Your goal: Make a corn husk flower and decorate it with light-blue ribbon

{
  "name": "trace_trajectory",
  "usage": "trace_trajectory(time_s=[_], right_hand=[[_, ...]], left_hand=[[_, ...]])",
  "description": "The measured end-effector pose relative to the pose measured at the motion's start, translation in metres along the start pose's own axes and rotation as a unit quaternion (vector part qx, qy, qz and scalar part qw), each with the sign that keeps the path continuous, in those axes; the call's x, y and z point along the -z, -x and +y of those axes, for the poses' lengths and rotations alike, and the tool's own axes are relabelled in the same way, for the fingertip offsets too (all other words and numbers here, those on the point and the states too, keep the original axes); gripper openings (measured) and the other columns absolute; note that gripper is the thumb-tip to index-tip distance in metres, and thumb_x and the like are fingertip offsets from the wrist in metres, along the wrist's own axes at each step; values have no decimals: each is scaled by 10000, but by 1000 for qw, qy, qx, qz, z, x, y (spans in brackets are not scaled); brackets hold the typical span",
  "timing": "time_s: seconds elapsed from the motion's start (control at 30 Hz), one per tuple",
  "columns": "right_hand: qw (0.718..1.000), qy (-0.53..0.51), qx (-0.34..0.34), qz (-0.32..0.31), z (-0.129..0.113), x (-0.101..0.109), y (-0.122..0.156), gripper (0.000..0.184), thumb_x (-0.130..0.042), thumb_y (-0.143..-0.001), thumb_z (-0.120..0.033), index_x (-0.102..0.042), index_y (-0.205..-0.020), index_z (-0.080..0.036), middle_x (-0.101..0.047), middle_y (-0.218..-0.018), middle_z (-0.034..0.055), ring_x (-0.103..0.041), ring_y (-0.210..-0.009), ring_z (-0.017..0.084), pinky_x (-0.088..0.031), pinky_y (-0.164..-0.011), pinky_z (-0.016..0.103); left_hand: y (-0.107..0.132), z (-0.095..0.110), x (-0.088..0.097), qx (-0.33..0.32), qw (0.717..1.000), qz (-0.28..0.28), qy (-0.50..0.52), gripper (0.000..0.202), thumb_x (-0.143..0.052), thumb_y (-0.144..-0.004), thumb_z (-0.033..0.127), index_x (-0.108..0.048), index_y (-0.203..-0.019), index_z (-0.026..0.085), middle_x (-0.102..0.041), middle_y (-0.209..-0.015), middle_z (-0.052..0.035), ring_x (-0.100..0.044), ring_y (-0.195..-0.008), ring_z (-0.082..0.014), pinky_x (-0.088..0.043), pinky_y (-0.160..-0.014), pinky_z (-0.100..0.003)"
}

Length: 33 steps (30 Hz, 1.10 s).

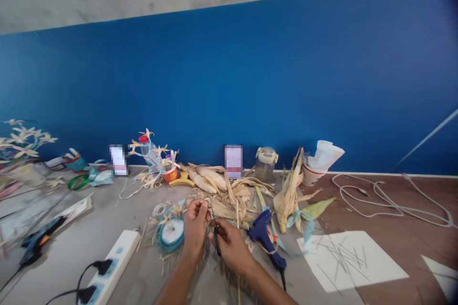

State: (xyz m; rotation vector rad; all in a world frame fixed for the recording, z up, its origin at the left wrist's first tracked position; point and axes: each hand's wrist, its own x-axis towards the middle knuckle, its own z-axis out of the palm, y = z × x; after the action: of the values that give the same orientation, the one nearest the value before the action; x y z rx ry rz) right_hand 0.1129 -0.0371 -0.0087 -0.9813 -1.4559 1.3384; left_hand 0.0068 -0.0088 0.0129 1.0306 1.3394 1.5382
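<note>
My left hand [195,225] is closed in a pinch on a thin strip of dried corn husk [211,209] held upright over the table. My right hand [231,246] is wrapped round small dark scissors [216,239], whose blades point up at the strip. Both hands hover above a litter of husk scraps. A spool of pale blue ribbon [171,232] lies just left of my left hand. A blue glue gun [266,240] lies just right of my right hand.
A pile of dried corn husks [229,186] lies behind the hands, with a glass jar [266,164] and a paper cup [312,174] by the blue wall. A white power strip [111,263] sits front left, white paper [352,259] and a white cable [390,202] at right.
</note>
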Motion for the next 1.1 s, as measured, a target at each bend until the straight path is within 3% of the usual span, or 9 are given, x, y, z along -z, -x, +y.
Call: trace_trajectory(time_s=[0.17, 0.4, 1.1], right_hand=[[1000, -10, -17, -7, 2, -1, -1, 261, -506, -748, -204, -601, -989, -171, -621, -738, -9, -550, -651, 136, -425, -608, 233], [1000, -19, -20, -10, -5, 1, -1, 244, -527, -723, -194, -613, -950, -168, -629, -784, 4, -573, -732, 157, -431, -680, 254], [999, 34, -4, -22, 0, 3, -1, 255, -508, -710, -156, -625, -936, -174, -642, -776, -2, -567, -701, 149, -416, -649, 229]], left_hand=[[0, -2, 1, 6, 1000, -7, 2, 274, -576, -750, 448, -531, -743, 177, -445, -477, 76, -424, -410, -80, -359, -425, -192], [-3, -6, 2, 4, 1000, -7, 16, 239, -570, -772, 410, -522, -730, 179, -438, -487, 76, -397, -436, -70, -335, -438, -178], [-9, -12, 6, 14, 999, -15, 41, 294, -602, -733, 447, -519, -638, 181, -455, -490, 64, -397, -453, -73, -313, -470, -191]])
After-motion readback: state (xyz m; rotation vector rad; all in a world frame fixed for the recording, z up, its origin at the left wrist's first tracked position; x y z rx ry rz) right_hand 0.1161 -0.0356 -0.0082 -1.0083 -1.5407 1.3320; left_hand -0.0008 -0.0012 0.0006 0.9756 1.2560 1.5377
